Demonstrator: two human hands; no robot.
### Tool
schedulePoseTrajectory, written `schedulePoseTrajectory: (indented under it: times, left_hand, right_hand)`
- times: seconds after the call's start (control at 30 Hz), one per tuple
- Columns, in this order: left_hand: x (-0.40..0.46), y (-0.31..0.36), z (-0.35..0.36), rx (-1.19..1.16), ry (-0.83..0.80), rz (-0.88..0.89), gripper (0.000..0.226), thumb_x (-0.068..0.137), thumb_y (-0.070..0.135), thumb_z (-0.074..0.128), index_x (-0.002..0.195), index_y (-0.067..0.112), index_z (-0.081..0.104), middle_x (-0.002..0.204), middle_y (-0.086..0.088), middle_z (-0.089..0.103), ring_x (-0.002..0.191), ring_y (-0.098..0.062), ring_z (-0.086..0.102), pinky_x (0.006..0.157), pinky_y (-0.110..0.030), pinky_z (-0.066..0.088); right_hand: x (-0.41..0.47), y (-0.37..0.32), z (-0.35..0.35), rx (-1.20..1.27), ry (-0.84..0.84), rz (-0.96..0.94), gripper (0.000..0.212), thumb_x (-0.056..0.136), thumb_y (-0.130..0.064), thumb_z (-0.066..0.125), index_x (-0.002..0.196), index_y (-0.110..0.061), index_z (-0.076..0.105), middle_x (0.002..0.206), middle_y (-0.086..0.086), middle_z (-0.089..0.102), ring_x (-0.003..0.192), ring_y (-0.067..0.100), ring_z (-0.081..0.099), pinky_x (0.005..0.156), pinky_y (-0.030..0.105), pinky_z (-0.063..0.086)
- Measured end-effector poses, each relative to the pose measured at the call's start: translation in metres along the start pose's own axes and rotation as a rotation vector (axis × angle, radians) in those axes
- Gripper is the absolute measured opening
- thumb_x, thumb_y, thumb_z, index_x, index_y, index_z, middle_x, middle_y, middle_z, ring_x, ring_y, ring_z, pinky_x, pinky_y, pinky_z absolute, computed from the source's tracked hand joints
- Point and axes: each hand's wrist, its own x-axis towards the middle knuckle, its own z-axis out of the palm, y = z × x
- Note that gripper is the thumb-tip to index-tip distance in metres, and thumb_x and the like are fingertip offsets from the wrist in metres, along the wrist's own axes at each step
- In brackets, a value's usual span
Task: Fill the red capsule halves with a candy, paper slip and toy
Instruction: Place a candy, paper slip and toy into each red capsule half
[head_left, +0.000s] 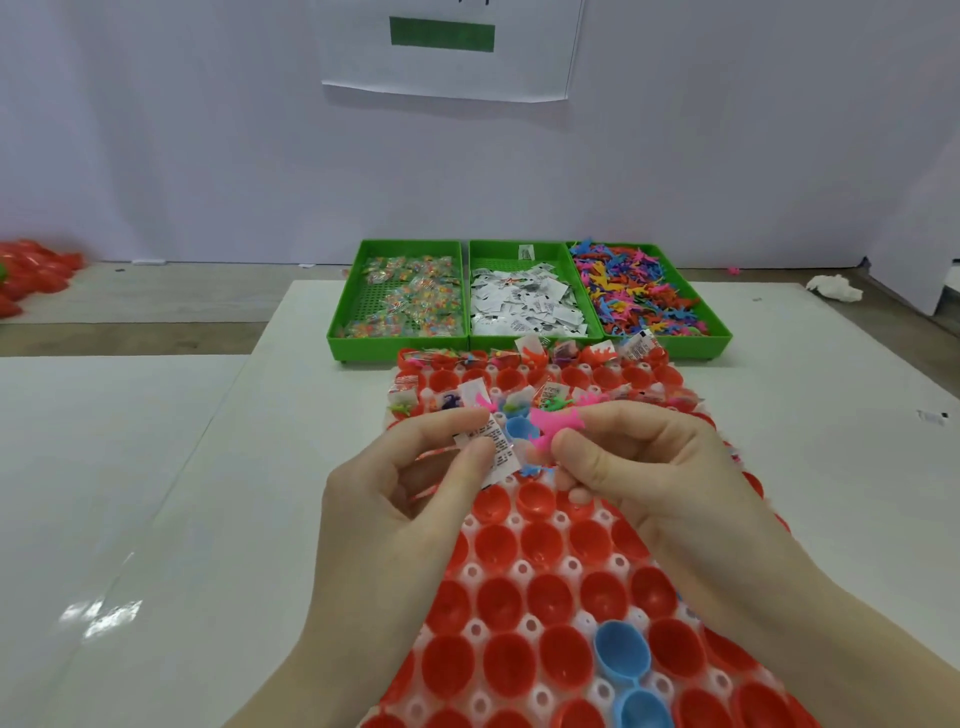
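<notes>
A white holder tray carries many red capsule halves and two blue halves. The far rows hold candies, slips and toys; the near halves look hollow. My left hand pinches several printed paper slips over the tray's middle. My right hand grips pink toy figures, with a small blue toy below its thumb. A blue half shows between the hands.
Three green bins stand at the back: wrapped candies, paper slips, coloured toys. A heap of red capsule pieces lies far left. A crumpled white tissue sits far right. The table top is white.
</notes>
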Motion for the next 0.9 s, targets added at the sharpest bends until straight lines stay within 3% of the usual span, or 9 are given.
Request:
schedulePoseTrajectory:
  times: [0.13,0.23,0.33,0.43,0.5,0.6,0.7,0.8,0.9]
  left_hand:
    - [-0.007,0.002,0.003,-0.058,0.024,0.037,0.021,0.062,0.025,0.064,0.079,0.031,0.075,0.078,0.015,0.073,0.073,-0.002,0.069,0.063,-0.008,0.049]
    - [-0.008,0.002,0.001,-0.091,0.021,0.045,0.031,0.06,0.034,0.063,0.089,0.042,0.071,0.083,0.013,0.073,0.08,-0.004,0.069,0.067,-0.011,0.051]
    - [-0.008,-0.003,-0.003,-0.179,0.013,-0.008,0.028,0.055,0.039,0.063,0.081,0.044,0.073,0.089,0.01,0.073,0.088,-0.009,0.069,0.07,-0.014,0.052]
    - [-0.012,-0.001,-0.006,-0.272,0.03,-0.023,0.025,0.058,0.024,0.078,0.078,0.039,0.075,0.091,0.007,0.074,0.091,-0.008,0.068,0.07,-0.012,0.051]
    - [-0.017,0.0,-0.007,-0.302,0.029,-0.027,0.028,0.06,0.019,0.076,0.079,0.039,0.075,0.093,0.008,0.073,0.094,-0.005,0.067,0.071,-0.01,0.05]
    - [-0.016,-0.002,-0.007,-0.272,0.041,-0.012,0.027,0.062,0.03,0.062,0.082,0.045,0.073,0.099,0.015,0.071,0.105,0.002,0.06,0.075,-0.005,0.046]
    - [-0.011,-0.004,-0.014,-0.112,0.01,0.049,0.029,0.067,0.031,0.061,0.088,0.05,0.069,0.112,0.024,0.063,0.121,0.014,0.042,0.082,0.0,0.04]
    - [-0.005,-0.005,-0.028,0.235,-0.05,0.211,0.024,0.079,0.032,0.066,0.099,0.045,0.067,0.119,0.025,0.061,0.128,0.015,0.031,0.09,0.002,0.031]
    - [0.003,-0.013,-0.05,0.464,-0.005,0.251,0.025,0.079,0.036,0.057,0.102,0.044,0.06,0.113,0.033,0.057,0.118,0.015,0.041,0.093,0.0,0.03]
  right_hand:
    - [-0.004,0.0,0.014,0.052,-0.007,0.063,0.037,0.052,-0.026,0.071,0.087,-0.013,0.074,0.059,0.005,0.067,0.049,0.008,0.06,0.048,0.014,0.048]
    - [-0.004,0.002,0.024,0.035,0.039,0.049,0.046,0.054,-0.022,0.07,0.099,-0.013,0.067,0.056,0.004,0.066,0.048,0.008,0.061,0.048,0.014,0.047]
    - [-0.004,0.003,0.032,0.05,0.053,0.025,0.032,0.055,-0.021,0.069,0.087,-0.015,0.072,0.056,0.005,0.066,0.047,0.008,0.06,0.047,0.014,0.047]
    - [-0.004,0.005,0.037,0.064,0.07,0.013,0.023,0.058,-0.02,0.069,0.079,-0.013,0.074,0.057,0.004,0.067,0.048,0.007,0.06,0.048,0.014,0.047]
    - [-0.003,0.007,0.04,0.07,0.074,0.025,0.02,0.059,-0.02,0.069,0.076,-0.013,0.075,0.06,0.003,0.069,0.051,0.007,0.061,0.05,0.014,0.048]
    - [0.002,0.01,0.04,0.062,0.07,0.083,0.022,0.057,-0.026,0.069,0.076,-0.015,0.074,0.067,-0.002,0.071,0.063,0.005,0.064,0.062,0.017,0.052]
    - [0.01,0.011,0.042,0.106,0.035,0.098,0.025,0.056,-0.026,0.069,0.076,-0.012,0.066,0.069,-0.003,0.069,0.068,0.006,0.064,0.074,0.022,0.054]
    - [0.018,0.011,0.04,0.117,0.007,0.073,0.023,0.061,-0.017,0.069,0.08,-0.006,0.063,0.064,0.002,0.069,0.058,0.011,0.066,0.056,0.018,0.053]
    - [0.026,0.016,0.029,-0.098,-0.009,0.055,0.012,0.072,-0.004,0.071,0.078,-0.012,0.065,0.064,0.003,0.07,0.057,0.01,0.066,0.055,0.017,0.052]
